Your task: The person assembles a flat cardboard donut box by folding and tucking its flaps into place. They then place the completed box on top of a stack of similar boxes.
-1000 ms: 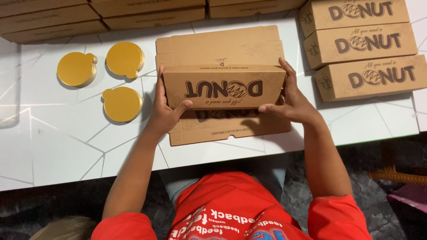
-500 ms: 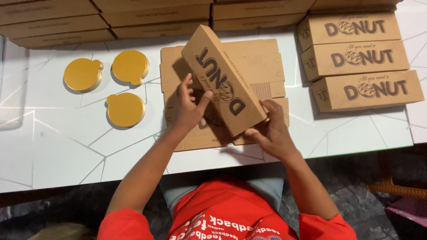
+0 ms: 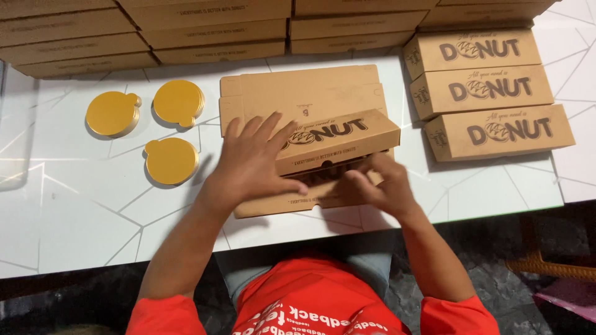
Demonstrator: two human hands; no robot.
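Observation:
A long brown cardboard box (image 3: 347, 139) with dark printed lettering lies flat on a stack of unfolded cardboard blanks (image 3: 298, 93) at the middle of the white table (image 3: 74, 211). My left hand (image 3: 251, 158) rests spread-fingered on the box's left end, pressing down on it. At the box's near side, my right hand (image 3: 379, 183) has its fingers curled against the front flap. Whether the flap is tucked in is hidden by my fingers.
Three round gold cake boards (image 3: 171, 160) lie to the left. Three finished brown boxes (image 3: 496, 127) sit in a row at the right. Stacks of flat brown cartons (image 3: 205, 31) line the table's far edge. A dark floor (image 3: 546, 236) lies beyond the near edge.
The box was upright in both hands, then tilted on a diagonal, and now lies flat on the blanks. My left hand has moved on top; my right hand has moved to the front.

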